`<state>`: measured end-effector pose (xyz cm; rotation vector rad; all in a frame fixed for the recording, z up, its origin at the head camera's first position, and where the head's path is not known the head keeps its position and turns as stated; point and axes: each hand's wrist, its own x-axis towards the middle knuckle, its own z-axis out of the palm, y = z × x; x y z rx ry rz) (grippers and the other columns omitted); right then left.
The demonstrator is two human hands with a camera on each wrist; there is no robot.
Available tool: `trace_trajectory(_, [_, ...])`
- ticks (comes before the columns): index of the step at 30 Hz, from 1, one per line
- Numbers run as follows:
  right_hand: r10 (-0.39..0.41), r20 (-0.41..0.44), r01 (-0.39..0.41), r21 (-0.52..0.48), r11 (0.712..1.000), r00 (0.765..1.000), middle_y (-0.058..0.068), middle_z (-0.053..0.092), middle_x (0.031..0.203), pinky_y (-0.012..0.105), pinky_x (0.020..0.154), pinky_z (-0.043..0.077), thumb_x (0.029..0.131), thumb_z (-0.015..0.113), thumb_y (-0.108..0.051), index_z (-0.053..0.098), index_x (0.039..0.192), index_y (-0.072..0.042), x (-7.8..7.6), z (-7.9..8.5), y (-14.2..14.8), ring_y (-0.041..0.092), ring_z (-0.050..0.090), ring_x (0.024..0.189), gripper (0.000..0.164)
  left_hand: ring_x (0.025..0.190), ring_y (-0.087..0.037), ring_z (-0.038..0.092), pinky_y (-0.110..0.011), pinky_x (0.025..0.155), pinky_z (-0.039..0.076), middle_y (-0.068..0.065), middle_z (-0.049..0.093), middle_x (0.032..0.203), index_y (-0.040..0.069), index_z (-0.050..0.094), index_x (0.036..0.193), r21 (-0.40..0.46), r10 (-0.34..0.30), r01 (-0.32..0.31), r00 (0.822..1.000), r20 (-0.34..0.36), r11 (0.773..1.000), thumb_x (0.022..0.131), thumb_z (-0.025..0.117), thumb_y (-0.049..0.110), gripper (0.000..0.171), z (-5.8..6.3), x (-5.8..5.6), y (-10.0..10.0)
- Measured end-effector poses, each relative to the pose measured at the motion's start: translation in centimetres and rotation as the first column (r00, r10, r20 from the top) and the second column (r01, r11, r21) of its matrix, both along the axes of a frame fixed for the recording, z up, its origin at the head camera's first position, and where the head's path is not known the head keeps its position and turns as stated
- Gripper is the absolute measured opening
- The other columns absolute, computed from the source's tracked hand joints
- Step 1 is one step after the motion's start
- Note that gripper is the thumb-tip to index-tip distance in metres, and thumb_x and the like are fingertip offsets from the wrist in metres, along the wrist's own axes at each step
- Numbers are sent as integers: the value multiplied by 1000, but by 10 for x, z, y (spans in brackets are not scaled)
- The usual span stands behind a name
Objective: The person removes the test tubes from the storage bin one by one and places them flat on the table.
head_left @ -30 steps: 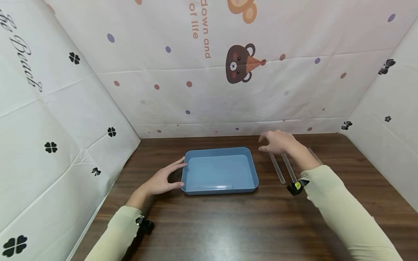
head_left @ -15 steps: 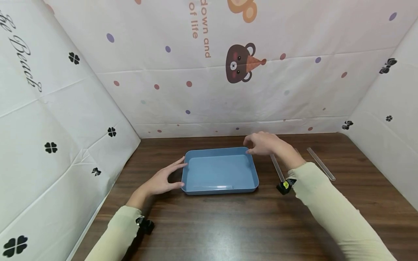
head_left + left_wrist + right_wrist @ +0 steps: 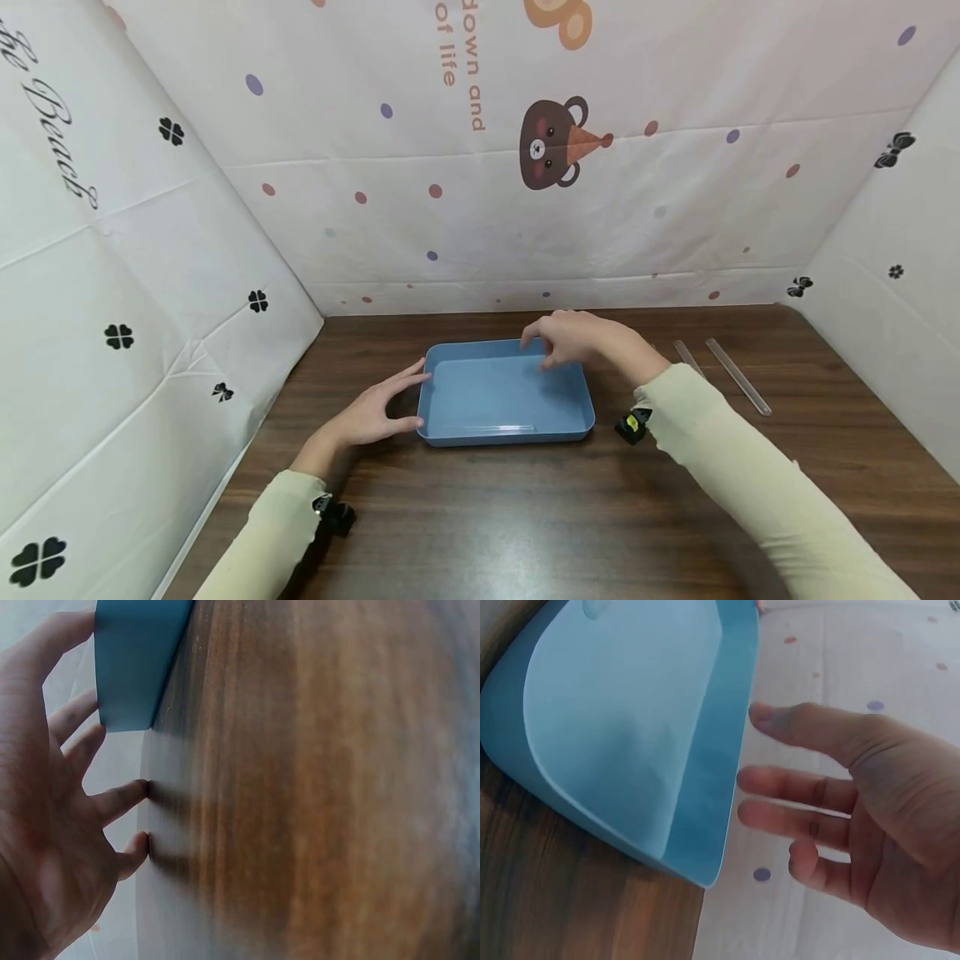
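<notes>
A blue rectangular tray (image 3: 495, 392) lies on the table. Along its front inner side is a clear strip (image 3: 498, 430), perhaps a rod like those at right. My left hand (image 3: 371, 414) touches the tray's left end with thumb and fingers spread; in the left wrist view, some fingertips rest on the table beside the blue wall (image 3: 135, 667). Over the tray's back right part hovers my right hand (image 3: 577, 335), its fingers loosely bent. Seen from the right wrist, nothing lies between the thumb and fingers of that hand (image 3: 900, 817), which are beside the tray rim.
Right of the tray, one clear rod (image 3: 738, 377) lies slanted on the brown wooden table (image 3: 480, 517). A second rod (image 3: 686, 354) is partly hidden by my right sleeve. Printed white cloth (image 3: 420, 225) walls in the back and sides.
My right hand has moved left from above the clear rods to over the tray, uncovering the rightmost rod. The left hand and the tray have stayed in place.
</notes>
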<state>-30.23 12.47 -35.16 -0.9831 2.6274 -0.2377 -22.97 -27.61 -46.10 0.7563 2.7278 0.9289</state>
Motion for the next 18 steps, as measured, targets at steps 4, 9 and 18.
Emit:
trace_trajectory(4, [68,10,-68,15,998,998,-1,77,99,30,75,55,101,86,-24,73,147,-17,1,0,-13,11,68,85,48,174,-45,32,-80,130,34,-6,25,191,19,49,172,3,-1,1,1000,-5,1000,104,80,39,78,0,0,0])
trace_trajectory(9, [130,34,-131,25,991,991,0,76,98,27,72,53,101,86,-24,73,147,-16,4,-2,-25,10,66,83,48,174,-45,32,-81,130,34,-5,24,191,20,48,172,0,-3,3,1000,-4,1000,104,80,39,78,1,0,0])
trace_trajectory(18, [202,74,-204,34,978,977,-5,74,93,22,69,49,100,88,-27,74,144,-18,9,-9,-42,6,65,80,47,174,-45,31,-81,131,33,-5,24,191,19,48,173,5,-7,7,1000,-2,1000,104,80,39,78,1,0,0])
